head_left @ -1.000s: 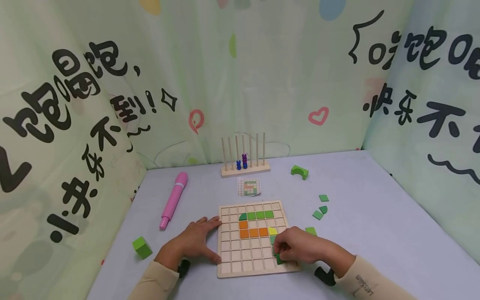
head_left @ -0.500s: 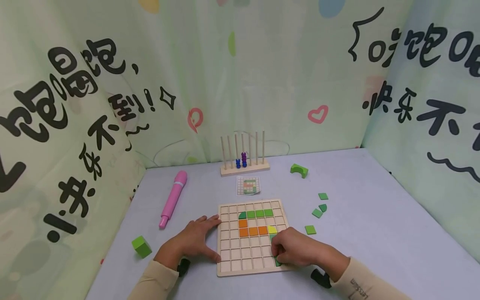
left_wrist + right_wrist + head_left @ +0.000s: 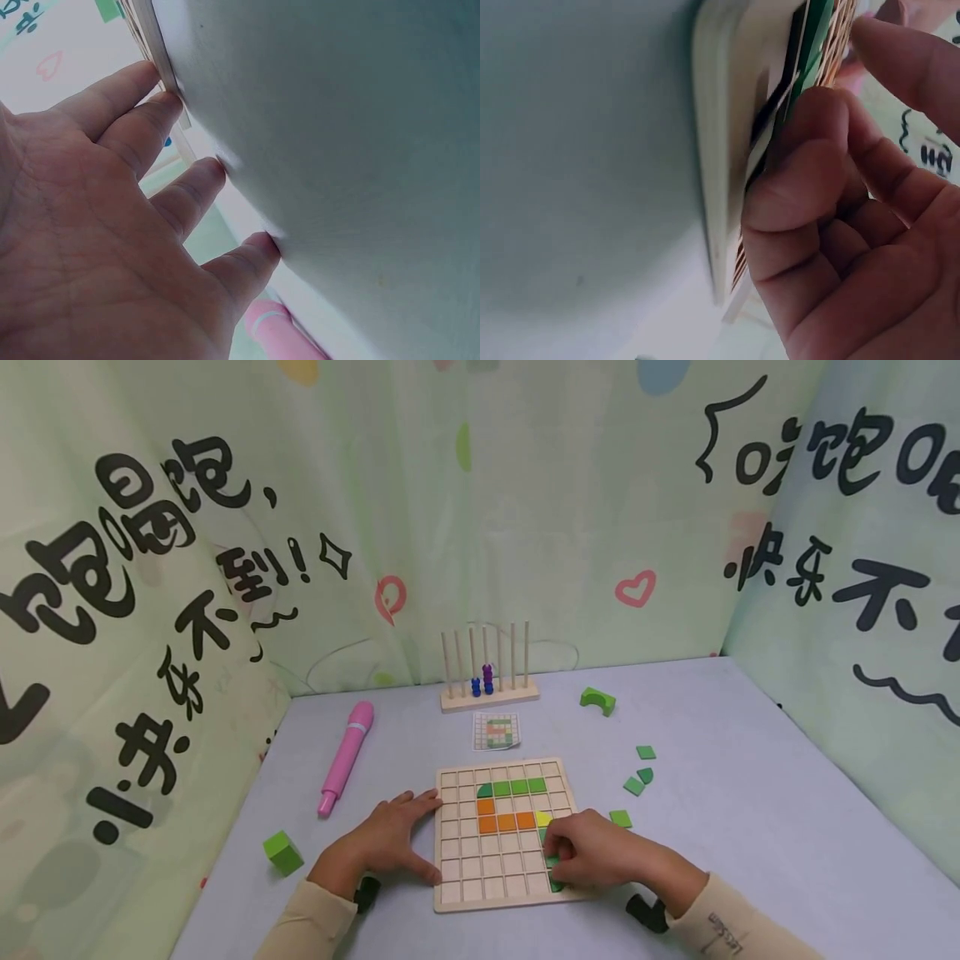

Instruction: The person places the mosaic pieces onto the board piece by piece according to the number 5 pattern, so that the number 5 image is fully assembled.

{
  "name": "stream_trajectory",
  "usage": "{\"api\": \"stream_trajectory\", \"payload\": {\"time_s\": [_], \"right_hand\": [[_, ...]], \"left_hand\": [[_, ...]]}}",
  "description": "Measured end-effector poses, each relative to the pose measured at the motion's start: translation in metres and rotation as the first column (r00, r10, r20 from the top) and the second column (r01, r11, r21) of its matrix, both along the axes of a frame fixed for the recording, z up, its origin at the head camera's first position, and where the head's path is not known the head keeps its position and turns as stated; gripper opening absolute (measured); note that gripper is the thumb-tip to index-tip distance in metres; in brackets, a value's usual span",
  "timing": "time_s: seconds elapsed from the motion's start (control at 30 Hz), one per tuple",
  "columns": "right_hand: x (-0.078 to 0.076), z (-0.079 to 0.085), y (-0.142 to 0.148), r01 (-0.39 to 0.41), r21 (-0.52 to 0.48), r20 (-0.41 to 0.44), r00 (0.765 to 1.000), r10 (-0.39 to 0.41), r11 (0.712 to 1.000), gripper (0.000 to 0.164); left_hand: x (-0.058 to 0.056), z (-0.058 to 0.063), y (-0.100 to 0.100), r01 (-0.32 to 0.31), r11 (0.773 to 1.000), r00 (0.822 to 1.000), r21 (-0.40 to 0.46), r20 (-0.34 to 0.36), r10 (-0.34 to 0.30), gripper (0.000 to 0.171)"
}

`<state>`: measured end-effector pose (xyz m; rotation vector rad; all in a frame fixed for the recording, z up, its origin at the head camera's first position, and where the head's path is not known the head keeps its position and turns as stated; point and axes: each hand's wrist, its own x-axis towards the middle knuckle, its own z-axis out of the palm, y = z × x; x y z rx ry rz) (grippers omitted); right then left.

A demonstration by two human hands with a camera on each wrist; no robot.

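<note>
A wooden grid board (image 3: 457,897) lies on the table, with a row of green tiles (image 3: 520,787), orange tiles (image 3: 507,823) and a yellow tile (image 3: 543,818) set in its cells. My left hand (image 3: 386,839) is spread at the board's left edge, fingertips against the rim. My right hand (image 3: 592,850) is over the right side, its curled fingertips at a green tile (image 3: 819,30) in the right wrist view. The thumb stands apart from those fingers. A dark green tile (image 3: 556,886) shows just below this hand, which partly hides the column of tiles there.
Several loose green tiles (image 3: 634,786) lie right of the board. A small pattern card (image 3: 497,732) and a peg rack (image 3: 490,697) with beads are behind it. A green arch block (image 3: 598,699), a pink microphone-shaped toy (image 3: 347,760) and a green cube (image 3: 282,853) sit around.
My right hand shifts slightly left, then its fingers lift a little, showing more of the green tile beneath. My left hand stays at the board's edge.
</note>
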<state>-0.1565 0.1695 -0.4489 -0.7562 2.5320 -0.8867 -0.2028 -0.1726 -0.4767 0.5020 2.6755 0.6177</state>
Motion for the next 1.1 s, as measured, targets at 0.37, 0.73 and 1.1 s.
{"api": "stream_trajectory", "payload": {"time_s": [0.37,0.73,1.1], "right_hand": [[-0.028,0.000,0.045,0.199,0.015,-0.041,0.979,-0.198,0.980,0.019],[-0.050,-0.002,0.093,0.417,0.150,-0.171,0.904,-0.392,0.897,0.024],[-0.059,-0.007,0.100,0.545,0.286,-0.180,0.839,-0.514,0.788,0.027]], "left_hand": [[-0.002,0.000,-0.001,0.019,1.000,1.000,0.007,-0.011,-0.019,0.112],[-0.001,0.003,-0.001,0.020,1.000,1.000,0.015,-0.001,-0.020,0.111],[0.000,0.002,-0.003,0.049,0.998,0.999,0.036,-0.019,-0.048,0.111]]}}
